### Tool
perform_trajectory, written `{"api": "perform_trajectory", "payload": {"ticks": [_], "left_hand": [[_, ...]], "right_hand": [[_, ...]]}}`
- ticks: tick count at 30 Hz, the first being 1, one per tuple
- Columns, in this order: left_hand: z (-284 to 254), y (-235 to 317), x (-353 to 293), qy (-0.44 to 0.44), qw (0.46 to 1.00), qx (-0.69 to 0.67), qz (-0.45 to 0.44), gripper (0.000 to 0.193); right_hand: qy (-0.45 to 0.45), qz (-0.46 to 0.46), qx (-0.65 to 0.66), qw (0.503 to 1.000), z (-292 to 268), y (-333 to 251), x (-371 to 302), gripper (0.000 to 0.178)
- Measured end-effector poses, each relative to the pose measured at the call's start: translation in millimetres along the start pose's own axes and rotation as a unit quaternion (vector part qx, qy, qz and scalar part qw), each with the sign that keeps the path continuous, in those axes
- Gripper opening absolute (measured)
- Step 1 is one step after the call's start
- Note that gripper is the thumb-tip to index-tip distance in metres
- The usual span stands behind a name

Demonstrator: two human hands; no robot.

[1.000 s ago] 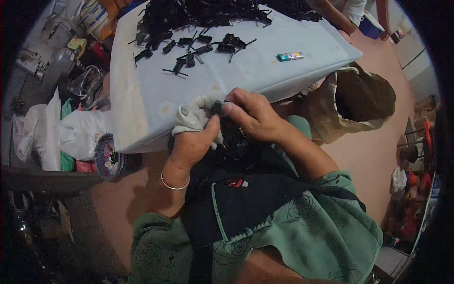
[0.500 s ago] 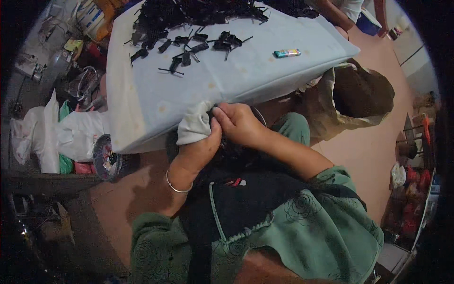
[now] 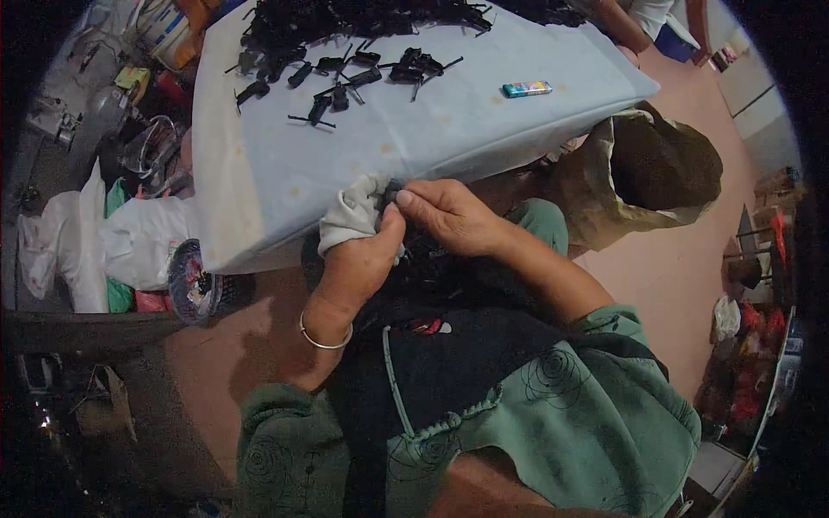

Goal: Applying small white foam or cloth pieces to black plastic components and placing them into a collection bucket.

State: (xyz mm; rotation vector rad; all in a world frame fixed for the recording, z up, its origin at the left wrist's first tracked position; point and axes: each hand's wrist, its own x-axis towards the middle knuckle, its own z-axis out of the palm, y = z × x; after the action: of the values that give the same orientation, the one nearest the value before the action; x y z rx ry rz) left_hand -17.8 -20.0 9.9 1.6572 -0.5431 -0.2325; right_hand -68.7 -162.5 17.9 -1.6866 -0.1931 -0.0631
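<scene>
Head view: two bare-armed hands meet over the lap, near the front edge of a pale-covered surface (image 3: 345,160).
Left hand (image 3: 358,263): thumb pressed toward a small black part (image 3: 393,187), fingers covered by pale cloth (image 3: 345,222).
Right hand (image 3: 458,220): thumb and forefinger pinch the same black part from the other side.
Black part: between the two thumbs, just beside the cloth.
Good practice: the left grip probably does best as a firm, still anchor, the right turning or pulling in short, even efforts; cloth folds are best kept clear of the pinch, and thin rods likely deserve no sideways force.
Loose pieces (image 3: 319,105): similar black items, some with thin rods, scattered before a dark pile (image 3: 345,26).
Hidden: the left fingertips, under cloth; most of the black part, behind the thumbs.
Hard to read: dark shapes in the lap; the pile, cut off at the top.
</scene>
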Motion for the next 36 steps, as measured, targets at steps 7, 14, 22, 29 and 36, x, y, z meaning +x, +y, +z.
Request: {"api": "perform_trajectory", "payload": {"ticks": [7,14,22,29,36], "left_hand": [[0.4,-2.0,3.2,0.007,0.980,0.147,0.134,0.028],[-0.2,12.1,2.3,0.016,0.991,0.077,0.106,0.024],[-11.0,15.7,0.7,-0.014,0.980,-0.195,-0.035,0.023],[-11.2,17.7,2.6,-0.088,0.993,0.044,0.070,0.028],[-8.9,30.7,0.4,-0.120,0.986,-0.098,-0.054,0.027]], "right_hand": [[0.079,-0.033,0.042,0.995,16.6,20.3,4.7,0.027],[0.038,0.048,0.170,0.983,8.8,1.2,-1.9,0.026],[-0.054,0.011,-0.166,0.985,-15.1,9.5,-7.9,0.017],[0.021,-0.068,-0.136,0.988,-13.6,-6.6,-5.0,0.013],[0.032,0.020,-0.044,0.998,-6.9,-9.3,-0.3,0.023]]}}
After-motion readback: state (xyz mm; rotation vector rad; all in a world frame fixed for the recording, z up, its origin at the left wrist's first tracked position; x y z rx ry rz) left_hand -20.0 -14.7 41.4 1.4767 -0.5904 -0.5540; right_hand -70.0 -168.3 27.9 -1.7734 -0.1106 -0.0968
